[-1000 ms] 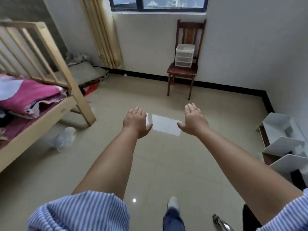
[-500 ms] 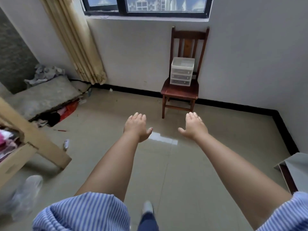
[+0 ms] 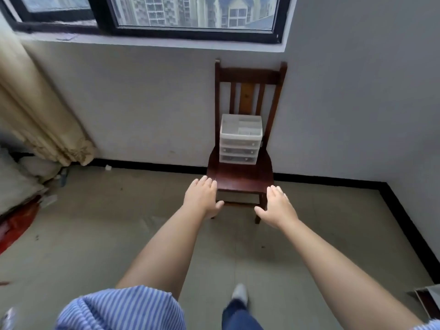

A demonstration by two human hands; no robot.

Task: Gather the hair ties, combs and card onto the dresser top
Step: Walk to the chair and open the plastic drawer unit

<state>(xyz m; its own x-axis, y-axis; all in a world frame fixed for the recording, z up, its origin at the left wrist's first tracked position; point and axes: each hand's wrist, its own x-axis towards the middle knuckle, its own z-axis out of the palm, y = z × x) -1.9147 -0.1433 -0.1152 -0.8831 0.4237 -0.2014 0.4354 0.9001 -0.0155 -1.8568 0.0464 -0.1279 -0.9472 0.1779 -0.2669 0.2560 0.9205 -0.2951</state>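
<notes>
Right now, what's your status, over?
Left hand open, empty. Right hand open, empty. No hair ties, combs or card in sight. Plastic drawer unit on chair ahead.

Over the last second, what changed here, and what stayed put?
The person walked toward the chair, which now fills more of the view; the bed has dropped out on the left. Left hand and right hand remain open, empty, stretched forward. The drawer unit sits on the chair seat as before.
</notes>
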